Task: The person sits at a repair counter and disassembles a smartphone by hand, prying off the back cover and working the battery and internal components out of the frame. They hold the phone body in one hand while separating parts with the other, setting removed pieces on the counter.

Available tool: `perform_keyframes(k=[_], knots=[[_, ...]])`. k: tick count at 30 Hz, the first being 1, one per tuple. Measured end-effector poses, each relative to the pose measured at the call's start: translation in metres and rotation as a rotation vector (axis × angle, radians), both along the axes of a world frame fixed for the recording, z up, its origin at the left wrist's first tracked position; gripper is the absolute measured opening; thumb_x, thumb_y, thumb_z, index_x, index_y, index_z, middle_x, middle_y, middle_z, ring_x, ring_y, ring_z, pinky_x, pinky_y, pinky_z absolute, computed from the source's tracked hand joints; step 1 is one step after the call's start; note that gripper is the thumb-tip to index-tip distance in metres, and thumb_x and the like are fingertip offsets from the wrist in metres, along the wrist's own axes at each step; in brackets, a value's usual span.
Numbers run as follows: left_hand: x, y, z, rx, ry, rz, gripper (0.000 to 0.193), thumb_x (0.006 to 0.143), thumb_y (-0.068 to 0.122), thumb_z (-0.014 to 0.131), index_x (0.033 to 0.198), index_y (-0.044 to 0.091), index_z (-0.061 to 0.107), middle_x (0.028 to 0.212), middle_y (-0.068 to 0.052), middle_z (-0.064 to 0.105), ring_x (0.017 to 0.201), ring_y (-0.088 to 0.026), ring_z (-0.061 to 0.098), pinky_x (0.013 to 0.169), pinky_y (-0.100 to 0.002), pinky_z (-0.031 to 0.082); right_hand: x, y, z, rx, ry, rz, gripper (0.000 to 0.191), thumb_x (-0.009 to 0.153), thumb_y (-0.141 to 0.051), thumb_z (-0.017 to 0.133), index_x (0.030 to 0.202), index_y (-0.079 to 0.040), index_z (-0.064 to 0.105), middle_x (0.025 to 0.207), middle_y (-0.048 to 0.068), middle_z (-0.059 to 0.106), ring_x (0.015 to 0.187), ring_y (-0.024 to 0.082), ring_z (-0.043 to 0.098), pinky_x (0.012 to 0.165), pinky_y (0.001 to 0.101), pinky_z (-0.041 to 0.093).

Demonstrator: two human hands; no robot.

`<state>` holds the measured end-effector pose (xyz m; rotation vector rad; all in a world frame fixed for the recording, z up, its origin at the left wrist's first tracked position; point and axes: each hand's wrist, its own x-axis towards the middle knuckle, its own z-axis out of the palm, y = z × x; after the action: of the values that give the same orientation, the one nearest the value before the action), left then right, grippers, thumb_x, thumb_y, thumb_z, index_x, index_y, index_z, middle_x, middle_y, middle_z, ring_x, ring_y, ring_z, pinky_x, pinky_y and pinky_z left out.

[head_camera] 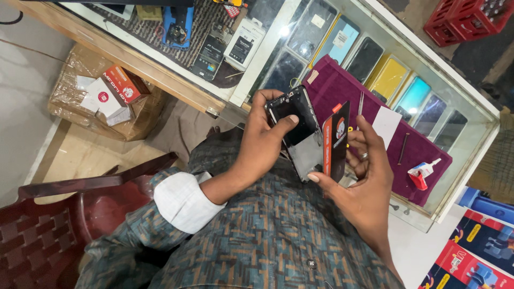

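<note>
My left hand (262,144) grips an opened black phone (300,134) with its back off, thumb pressed on its upper part. A grey metal plate shows in the phone's lower half. My right hand (364,182) holds a thin black and orange card (336,142) upright against the phone's right edge, pinched between thumb and fingers. There is a ring on one finger. Both hands are above my lap, just in front of a purple mat (342,88) on the counter.
Tweezers (361,103), a white paper (386,124), a thin tool (403,148) and a red-and-white tube (422,172) lie on the mat. The glass counter (471,139) shows several phones below. Cardboard box (80,107) and red chair (80,203) at left, red crate (460,18) far right.
</note>
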<state>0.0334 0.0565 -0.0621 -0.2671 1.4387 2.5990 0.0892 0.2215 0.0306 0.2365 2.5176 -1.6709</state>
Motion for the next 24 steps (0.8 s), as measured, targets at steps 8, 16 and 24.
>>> perform_keyframes(k=[8, 16, 24], knots=[[0.002, 0.001, 0.003, 0.000, -0.039, -0.009, 0.032, 0.095, 0.006, 0.067, 0.122, 0.003, 0.049, 0.104, -0.007, 0.064, 0.095, -0.009, 0.061, 0.084, -0.025, 0.052, -0.003, -0.007, 0.003, 0.185, 0.054, 0.071, 0.106, 0.068, -0.014, 0.094, 0.157, -0.003, 0.038, 0.134, 0.012, 0.054, 0.126, 0.023, 0.061, 0.109, 0.0371, 0.054], [0.005, -0.004, 0.007, -0.023, -0.076, -0.021, 0.034, 0.112, 0.037, 0.049, 0.117, 0.004, 0.054, 0.098, -0.003, 0.052, 0.091, -0.010, 0.045, 0.080, -0.026, 0.040, -0.010, -0.021, 0.023, 0.473, 0.128, 0.167, 0.094, 0.068, -0.026, 0.094, 0.147, 0.000, 0.050, 0.126, 0.016, 0.056, 0.117, 0.027, 0.065, 0.098, 0.0380, 0.057], [0.004, -0.006, 0.014, -0.102, -0.002, -0.003, 0.046, 0.111, 0.047, 0.038, 0.116, 0.005, 0.056, 0.108, -0.008, 0.059, 0.104, -0.016, 0.054, 0.098, -0.031, 0.044, -0.016, -0.033, 0.031, 0.530, 0.155, 0.214, 0.089, 0.071, -0.031, 0.092, 0.143, 0.002, 0.051, 0.117, 0.018, 0.055, 0.099, 0.028, 0.066, 0.084, 0.0405, 0.056]])
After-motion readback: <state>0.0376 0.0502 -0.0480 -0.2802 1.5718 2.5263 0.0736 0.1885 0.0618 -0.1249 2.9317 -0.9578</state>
